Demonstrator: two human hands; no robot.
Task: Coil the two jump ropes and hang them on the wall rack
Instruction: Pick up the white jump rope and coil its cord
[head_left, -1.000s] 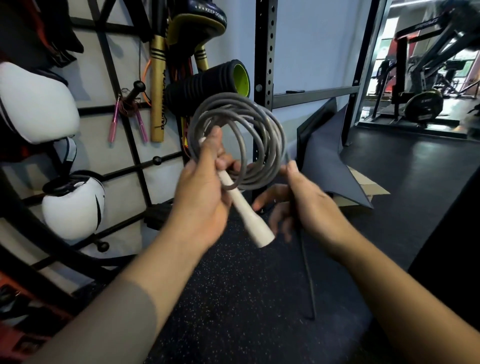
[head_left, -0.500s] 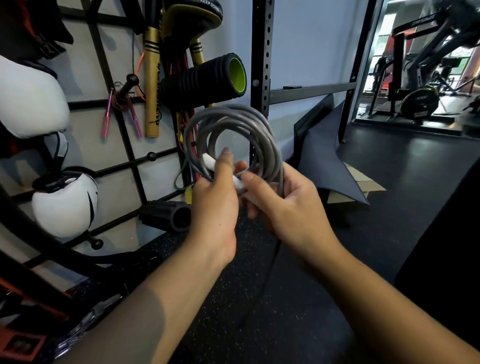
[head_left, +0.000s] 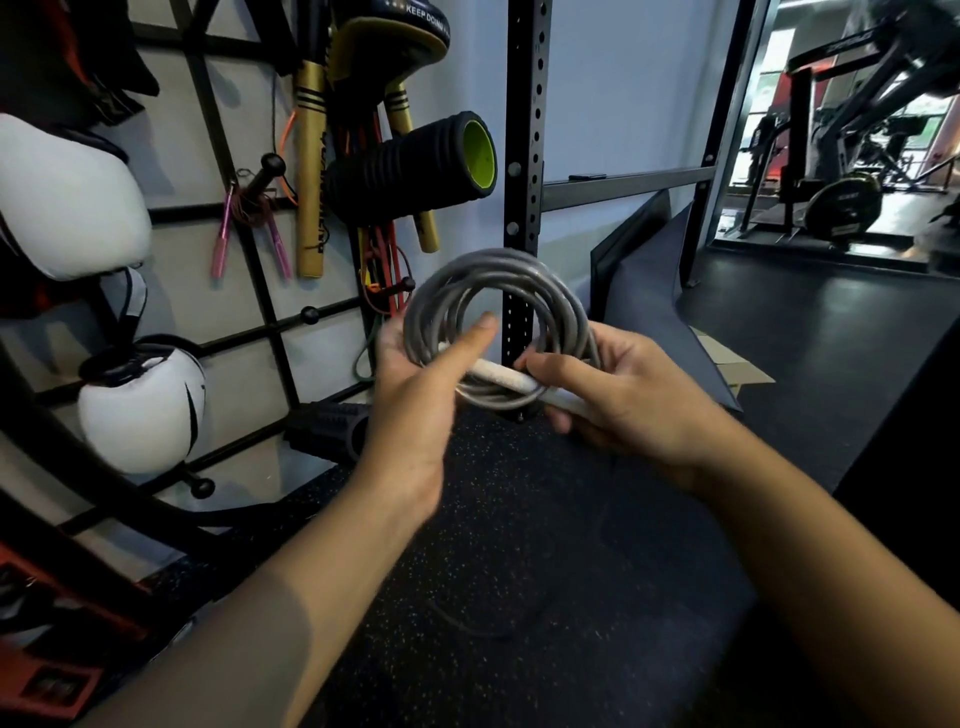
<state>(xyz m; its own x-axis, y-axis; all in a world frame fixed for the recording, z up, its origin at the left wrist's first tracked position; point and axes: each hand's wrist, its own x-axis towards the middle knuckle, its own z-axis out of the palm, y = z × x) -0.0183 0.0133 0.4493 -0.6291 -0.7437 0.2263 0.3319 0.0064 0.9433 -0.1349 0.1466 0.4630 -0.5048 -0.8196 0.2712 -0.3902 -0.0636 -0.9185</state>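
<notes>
I see free pegs (head_left: 310, 315) on the wall rack (head_left: 260, 291), reachable from the right; the foam roller (head_left: 415, 161) and black upright post (head_left: 524, 130) crowd the upper way.

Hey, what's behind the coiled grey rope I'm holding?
Through the grey rope coil's middle shows a black perforated upright and pale wall. The left hand and right hand cover the coil's lower part, hiding what's behind there.

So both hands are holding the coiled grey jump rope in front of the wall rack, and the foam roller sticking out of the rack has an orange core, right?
Not quite. The head view shows the foam roller with a lime green core, not orange. The rest holds: the left hand and right hand both hold the coiled grey jump rope in front of the wall rack.
</notes>
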